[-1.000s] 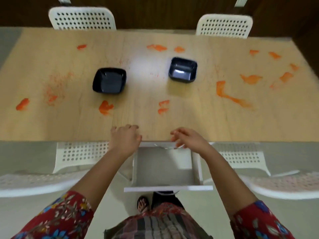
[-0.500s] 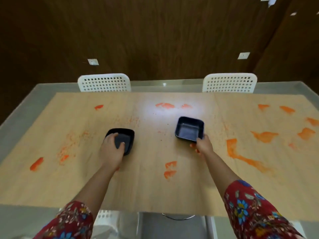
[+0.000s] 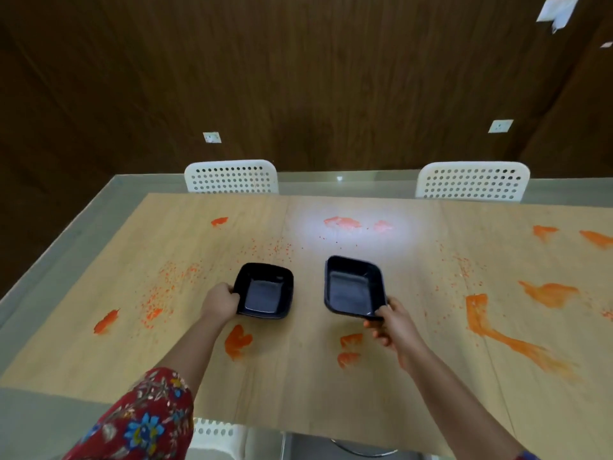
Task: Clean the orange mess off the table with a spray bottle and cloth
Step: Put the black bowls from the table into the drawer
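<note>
Orange smears and specks cover the wooden table (image 3: 298, 386): a long streak (image 3: 497, 333) at the right, blobs (image 3: 237, 341) near the front middle, speckles (image 3: 166, 283) at the left. My left hand (image 3: 220, 302) grips the left rim of a black square bowl (image 3: 265, 292). My right hand (image 3: 393, 323) holds the near right corner of a second black square bowl (image 3: 353, 287), which is tilted up off the table. Both bowls look empty. No spray bottle or cloth is in view.
Two white perforated chairs (image 3: 232, 177) (image 3: 472, 180) stand at the table's far side against a dark wood wall. Another white chair (image 3: 215, 436) sits under the near edge. A glass border (image 3: 66, 234) rims the tabletop.
My hands went from the table's near edge out to the two bowls and took hold of them. The right bowl is now lifted and tilted, and both bowls sit nearer each other.
</note>
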